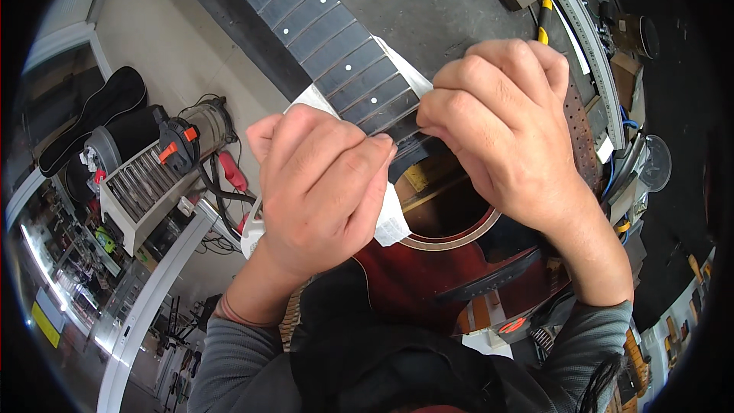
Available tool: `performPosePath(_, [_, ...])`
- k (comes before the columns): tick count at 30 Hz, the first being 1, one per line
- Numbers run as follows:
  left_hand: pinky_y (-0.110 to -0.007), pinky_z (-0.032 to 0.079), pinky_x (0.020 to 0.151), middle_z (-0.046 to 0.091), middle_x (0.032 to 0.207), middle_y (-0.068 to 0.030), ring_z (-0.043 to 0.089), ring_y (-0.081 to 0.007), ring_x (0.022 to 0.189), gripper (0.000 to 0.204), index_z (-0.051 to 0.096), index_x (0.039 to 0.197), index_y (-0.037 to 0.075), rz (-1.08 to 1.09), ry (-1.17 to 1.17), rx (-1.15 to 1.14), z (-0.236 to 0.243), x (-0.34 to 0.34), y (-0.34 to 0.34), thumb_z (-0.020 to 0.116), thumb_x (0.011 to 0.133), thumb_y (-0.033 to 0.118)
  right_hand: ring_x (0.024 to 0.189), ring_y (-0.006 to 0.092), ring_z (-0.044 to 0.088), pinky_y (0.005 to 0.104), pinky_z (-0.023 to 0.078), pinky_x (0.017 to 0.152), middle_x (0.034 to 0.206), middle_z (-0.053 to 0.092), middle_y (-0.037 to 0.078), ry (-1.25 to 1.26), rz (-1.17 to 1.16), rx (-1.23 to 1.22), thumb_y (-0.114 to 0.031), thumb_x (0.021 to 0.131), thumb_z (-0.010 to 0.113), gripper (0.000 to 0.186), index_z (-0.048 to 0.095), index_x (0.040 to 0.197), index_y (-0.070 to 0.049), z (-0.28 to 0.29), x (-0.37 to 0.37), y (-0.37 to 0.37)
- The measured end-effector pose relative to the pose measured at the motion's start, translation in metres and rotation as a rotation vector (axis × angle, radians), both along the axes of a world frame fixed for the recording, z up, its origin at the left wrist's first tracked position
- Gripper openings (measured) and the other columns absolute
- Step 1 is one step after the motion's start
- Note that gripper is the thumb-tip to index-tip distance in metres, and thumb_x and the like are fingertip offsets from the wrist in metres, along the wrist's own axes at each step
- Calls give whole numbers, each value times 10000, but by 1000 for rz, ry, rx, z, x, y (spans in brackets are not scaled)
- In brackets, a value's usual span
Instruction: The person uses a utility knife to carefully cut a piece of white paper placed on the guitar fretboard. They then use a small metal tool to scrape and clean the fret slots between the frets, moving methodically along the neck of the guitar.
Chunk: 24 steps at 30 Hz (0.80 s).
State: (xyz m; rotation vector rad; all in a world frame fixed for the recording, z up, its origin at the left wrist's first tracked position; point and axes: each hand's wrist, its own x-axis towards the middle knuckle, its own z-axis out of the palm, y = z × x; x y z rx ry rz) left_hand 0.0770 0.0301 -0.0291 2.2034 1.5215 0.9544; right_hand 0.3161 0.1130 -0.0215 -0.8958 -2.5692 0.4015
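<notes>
Though flat, a dark, ridged fretboard [329, 38] between curled hands [317, 191] [505, 126].

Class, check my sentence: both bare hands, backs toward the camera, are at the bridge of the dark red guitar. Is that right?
Not quite: the place is wrong. In the head view, the left hand and right hand, both bare, backs toward the camera, are at the fretboard of the dark red guitar, near the sound hole, not at the bridge.

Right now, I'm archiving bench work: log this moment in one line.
left hand: at left edge of fretboard; right hand: at its right edge; grip: unclear; guitar: dark red; white sheet: partly behind left hand
</notes>
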Motion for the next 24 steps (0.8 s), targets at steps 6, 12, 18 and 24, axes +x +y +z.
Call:
performPosePath(6, [-417, 388, 881, 721, 932, -2, 666, -223, 861, 267, 835, 1035, 78, 21, -4, 15, -4, -2, 4, 933, 796, 12, 1177, 264, 680, 470, 426, 1091, 1176, 729, -5, 2, -14, 30, -206, 832, 882, 278, 770, 1083, -171, -1, 0, 2])
performPosePath(12, [-406, 406, 866, 727, 914, -16, 663, -235, 850, 245, 830, 1028, 69, 24, 9, 22, -2, 1, 0, 931, 820, -12, 1179, 260, 683, 472, 425, 1084, 1182, 731, -12, -5, -9, 46, -222, 835, 878, 271, 775, 1081, -174, -2, 0, 1])
performPosePath(18, [-393, 424, 856, 730, 895, -31, 656, -247, 837, 243, 825, 1031, 59, 15, -15, -13, 1, -3, 1, 929, 833, -35, 1177, 259, 689, 473, 424, 1086, 1169, 735, -18, -4, -6, 37, -229, 822, 882, 281, 778, 1078, -176, 1, -1, -1])
performPosePath(24, [-395, 423, 850, 730, 888, -32, 657, -247, 838, 244, 828, 1034, 63, 57, 12, 15, -2, -1, -2, 931, 834, -30, 1178, 260, 695, 471, 425, 1086, 1158, 735, -16, 6, -13, 54, -226, 818, 883, 277, 778, 1070, -174, -2, -7, 1])
